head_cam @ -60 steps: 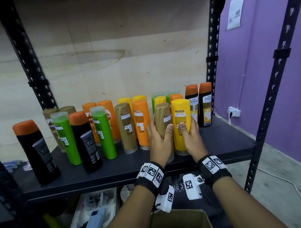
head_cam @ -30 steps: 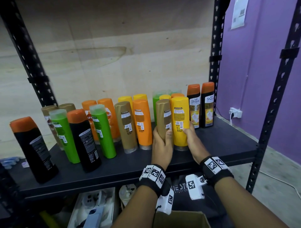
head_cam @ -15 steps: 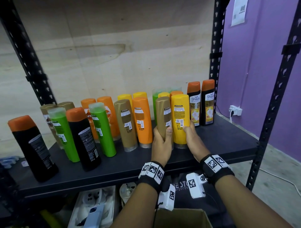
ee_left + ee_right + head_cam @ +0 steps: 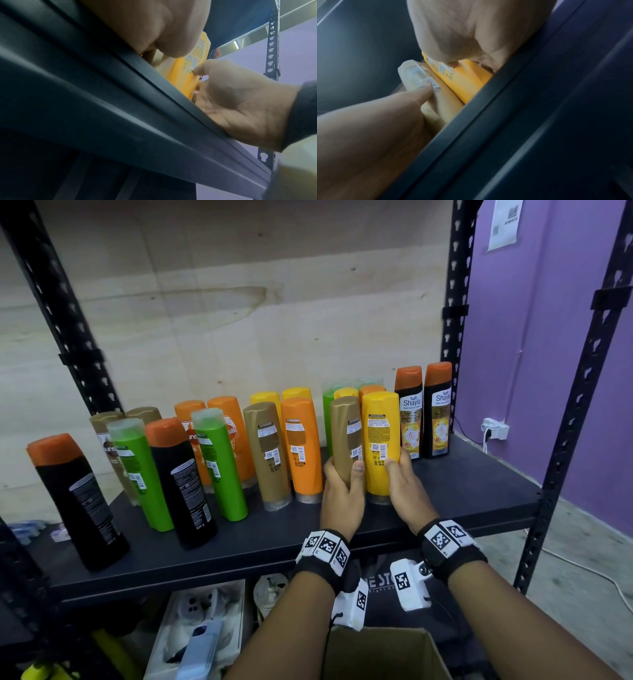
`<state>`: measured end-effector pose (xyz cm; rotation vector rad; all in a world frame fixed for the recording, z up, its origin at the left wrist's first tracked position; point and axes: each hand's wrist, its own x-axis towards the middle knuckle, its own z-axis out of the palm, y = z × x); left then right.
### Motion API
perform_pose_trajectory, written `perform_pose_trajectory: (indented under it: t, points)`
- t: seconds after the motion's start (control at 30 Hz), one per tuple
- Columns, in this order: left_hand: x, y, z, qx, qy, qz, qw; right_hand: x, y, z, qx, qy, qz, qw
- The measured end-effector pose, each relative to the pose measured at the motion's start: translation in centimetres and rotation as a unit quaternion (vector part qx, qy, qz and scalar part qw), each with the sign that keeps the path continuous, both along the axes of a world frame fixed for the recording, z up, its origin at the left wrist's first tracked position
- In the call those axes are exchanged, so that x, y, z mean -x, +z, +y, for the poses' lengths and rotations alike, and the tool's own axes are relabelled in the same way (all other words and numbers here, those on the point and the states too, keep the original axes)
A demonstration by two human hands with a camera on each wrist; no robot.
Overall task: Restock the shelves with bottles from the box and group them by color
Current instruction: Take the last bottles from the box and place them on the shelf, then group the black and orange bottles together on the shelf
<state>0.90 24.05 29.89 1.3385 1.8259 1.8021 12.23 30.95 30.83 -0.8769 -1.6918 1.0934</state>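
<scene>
While both arms reach in over the front edge of the dark shelf [image 4: 479,494], a person grips two bottles standing side by side and touching near the shelf's right half. Fingers of the left hand [image 4: 342,494] curl round the lower body of the gold bottle [image 4: 346,436], the thumb pressed on its back label. Beside it, the right hand [image 4: 406,491] clasps the lower part of the yellow bottle [image 4: 380,440], thumb on the label's bottom edge; the left wrist view shows that thumb [image 4: 200,69] against the printed panel. Both bottles stand cap-down and upright on the shelf.

To their right, two black bottles with orange caps [image 4: 423,409] stand together near the rear upright. To their left stand an orange bottle [image 4: 303,446] and another gold bottle [image 4: 267,453], then a mixed run of green bottles [image 4: 219,463], black and orange ones toward the shelf's left end. More yellow, green and orange bottles stand in the row behind. An open cardboard box [image 4: 383,655] sits below the wrists, under the shelf's front edge, its contents hidden. Tagged black bands wrap both wrists.
</scene>
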Motion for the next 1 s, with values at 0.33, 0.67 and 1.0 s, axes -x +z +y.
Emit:
perform_pose_trajectory:
  t: [0.33, 0.67, 1.0]
  points:
    - [0.0, 0.5, -2.7, 0.077, 0.003, 0.066, 0.995, -1.6, -0.4, -0.8, -0.147, -0.103, -0.041, 0.983]
    - [2.6, 4.1, -7.9, 0.152, 0.045, 0.230, 0.960, -3.3, 3.2, -3.6, -0.271, -0.045, -0.278, 0.920]
    - [7.6, 6.9, -14.7, 0.196, 0.112, 0.315, 0.922, 3.7, 6.5, -9.2, -0.348, 0.038, -0.294, 0.889]
